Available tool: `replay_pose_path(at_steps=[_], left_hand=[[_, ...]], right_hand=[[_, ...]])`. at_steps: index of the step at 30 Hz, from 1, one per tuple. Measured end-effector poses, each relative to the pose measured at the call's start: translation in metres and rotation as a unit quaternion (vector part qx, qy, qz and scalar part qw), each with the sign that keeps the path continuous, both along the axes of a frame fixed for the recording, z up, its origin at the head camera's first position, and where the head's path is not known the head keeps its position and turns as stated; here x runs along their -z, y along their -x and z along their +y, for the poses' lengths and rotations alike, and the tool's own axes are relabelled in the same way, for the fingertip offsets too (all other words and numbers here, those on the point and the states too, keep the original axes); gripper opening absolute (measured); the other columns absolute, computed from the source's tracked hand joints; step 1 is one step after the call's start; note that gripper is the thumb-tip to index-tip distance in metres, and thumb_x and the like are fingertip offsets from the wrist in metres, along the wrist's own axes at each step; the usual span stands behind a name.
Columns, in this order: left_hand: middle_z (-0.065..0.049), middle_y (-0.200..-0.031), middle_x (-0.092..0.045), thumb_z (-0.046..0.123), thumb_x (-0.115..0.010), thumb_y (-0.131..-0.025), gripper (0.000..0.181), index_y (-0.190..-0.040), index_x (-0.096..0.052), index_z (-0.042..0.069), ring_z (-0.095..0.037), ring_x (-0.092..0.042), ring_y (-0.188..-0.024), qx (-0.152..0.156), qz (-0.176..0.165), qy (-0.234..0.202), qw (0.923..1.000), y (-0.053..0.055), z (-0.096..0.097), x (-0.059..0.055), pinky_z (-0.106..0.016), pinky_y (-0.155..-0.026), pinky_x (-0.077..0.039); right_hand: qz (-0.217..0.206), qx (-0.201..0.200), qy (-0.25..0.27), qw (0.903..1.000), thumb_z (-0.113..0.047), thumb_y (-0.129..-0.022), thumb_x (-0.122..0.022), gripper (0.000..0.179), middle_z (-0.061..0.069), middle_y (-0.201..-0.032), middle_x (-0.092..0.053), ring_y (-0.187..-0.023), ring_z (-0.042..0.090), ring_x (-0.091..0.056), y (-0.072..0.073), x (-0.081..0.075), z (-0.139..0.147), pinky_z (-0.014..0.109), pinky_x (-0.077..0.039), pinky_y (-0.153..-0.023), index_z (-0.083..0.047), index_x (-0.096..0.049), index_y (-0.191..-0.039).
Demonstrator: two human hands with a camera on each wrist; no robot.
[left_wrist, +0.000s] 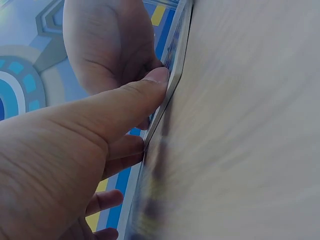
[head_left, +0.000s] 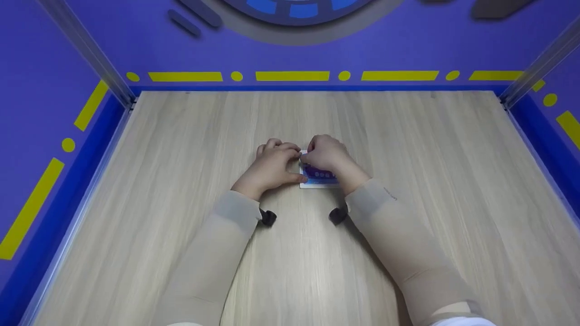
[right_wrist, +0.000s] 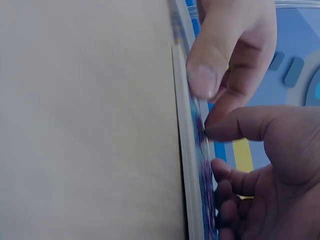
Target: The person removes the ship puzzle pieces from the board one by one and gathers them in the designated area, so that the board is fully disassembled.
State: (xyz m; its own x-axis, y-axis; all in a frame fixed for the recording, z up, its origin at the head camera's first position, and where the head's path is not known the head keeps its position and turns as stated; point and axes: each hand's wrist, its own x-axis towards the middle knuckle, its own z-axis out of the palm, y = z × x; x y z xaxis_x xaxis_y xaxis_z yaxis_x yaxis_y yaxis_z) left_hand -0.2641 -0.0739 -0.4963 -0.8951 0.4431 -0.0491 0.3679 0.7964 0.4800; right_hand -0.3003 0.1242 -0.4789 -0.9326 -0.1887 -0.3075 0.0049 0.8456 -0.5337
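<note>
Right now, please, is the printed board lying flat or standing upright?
Flat: in the head view, the printed board faces up on the table.

Pale beige wood grain with faint greyish streaks runs from the near to the far edge of the table [head_left: 290,267]. Toward its far edge lies a board [head_left: 321,182], white-bordered, its print light blue along the near side, with a deep purple patch and a row of pale round dots. Plain beige colours both sleeves [head_left: 206,258]. Beyond the table's far edge, the violet-blue back wall [head_left: 408,50] carries alternating yellow bars [head_left: 292,76] and yellow dots [head_left: 236,76] above a deeper blue strip; higher up, a dark ring [head_left: 283,11] encloses bright blue blocks. Grey posts [head_left: 86,45] mark both far corners.
</note>
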Motion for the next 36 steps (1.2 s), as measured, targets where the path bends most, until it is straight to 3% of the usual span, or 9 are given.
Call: replay_pose_path(at_steps=[7, 10, 17, 25, 31, 36], left_hand=[[0.001, -0.165, -0.063, 0.056, -0.09, -0.093, 0.068, -0.144, -0.076, 0.014, -0.034, -0.04, -0.159, -0.001, -0.005, -0.002, 1.0, 0.0, 0.001, 0.0, -0.059, -0.135, -0.024], [0.001, -0.165, -0.063, 0.056, -0.09, -0.093, 0.066, -0.142, -0.077, 0.015, -0.034, -0.041, -0.159, -0.002, -0.005, -0.001, 1.0, 0.0, 0.001, 0.0, -0.06, -0.135, -0.024], [0.002, -0.165, -0.063, 0.056, -0.091, -0.092, 0.063, -0.138, -0.078, 0.016, -0.035, -0.042, -0.158, -0.006, -0.001, 0.005, 1.0, 0.0, 0.001, 0.001, -0.059, -0.133, -0.026], [0.003, -0.163, -0.064, 0.057, -0.091, -0.092, 0.064, -0.139, -0.079, 0.017, -0.034, -0.043, -0.155, -0.007, 0.001, 0.006, 1.0, 0.0, 0.003, 0.0, -0.058, -0.131, -0.029], [0.005, -0.163, -0.064, 0.06, -0.09, -0.092, 0.07, -0.145, -0.077, 0.017, -0.032, -0.043, -0.154, -0.005, 0.001, 0.008, 1.0, 0.0, 0.003, 0.001, -0.057, -0.131, -0.029], [0.003, -0.165, -0.063, 0.059, -0.089, -0.094, 0.072, -0.149, -0.074, 0.015, -0.034, -0.04, -0.158, -0.006, -0.004, 0.007, 0.9999, -0.001, 0.001, 0.001, -0.059, -0.134, -0.025]], right_hand=[[0.017, 0.015, -0.007, 0.9997, -0.041, -0.099, -0.076, 0.03, 0.005, -0.107, -0.071, -0.098, 0.029, -0.064, -0.001, 0.002, -0.003, 0.054, -0.053, -0.103, -0.011, -0.073, -0.105], [0.023, 0.018, -0.004, 0.9996, -0.043, -0.099, -0.077, 0.032, 0.005, -0.105, -0.073, -0.098, 0.029, -0.065, -0.002, 0.003, -0.004, 0.056, -0.05, -0.11, -0.012, -0.073, -0.103], [0.029, 0.013, 0.0, 0.9995, -0.047, -0.099, -0.075, 0.038, 0.006, -0.113, -0.075, -0.107, 0.032, -0.067, -0.004, 0.004, -0.005, 0.062, -0.042, -0.12, -0.011, -0.072, -0.108], [0.036, -0.002, 0.029, 0.9989, -0.044, -0.1, -0.075, 0.029, 0.002, -0.098, -0.074, -0.102, 0.03, -0.066, -0.002, 0.007, 0.001, 0.067, -0.037, -0.122, -0.015, -0.071, -0.101], [0.02, -0.007, 0.052, 0.9984, -0.041, -0.096, -0.079, 0.022, 0.0, -0.107, -0.076, -0.105, 0.025, -0.066, 0.019, 0.032, 0.012, 0.057, -0.046, -0.112, -0.02, -0.075, -0.102], [-0.006, -0.035, 0.106, 0.9938, -0.024, -0.095, -0.079, 0.033, 0.01, -0.118, -0.072, -0.108, 0.026, -0.061, 0.007, 0.017, 0.015, 0.043, -0.049, -0.1, -0.006, -0.078, -0.123]])
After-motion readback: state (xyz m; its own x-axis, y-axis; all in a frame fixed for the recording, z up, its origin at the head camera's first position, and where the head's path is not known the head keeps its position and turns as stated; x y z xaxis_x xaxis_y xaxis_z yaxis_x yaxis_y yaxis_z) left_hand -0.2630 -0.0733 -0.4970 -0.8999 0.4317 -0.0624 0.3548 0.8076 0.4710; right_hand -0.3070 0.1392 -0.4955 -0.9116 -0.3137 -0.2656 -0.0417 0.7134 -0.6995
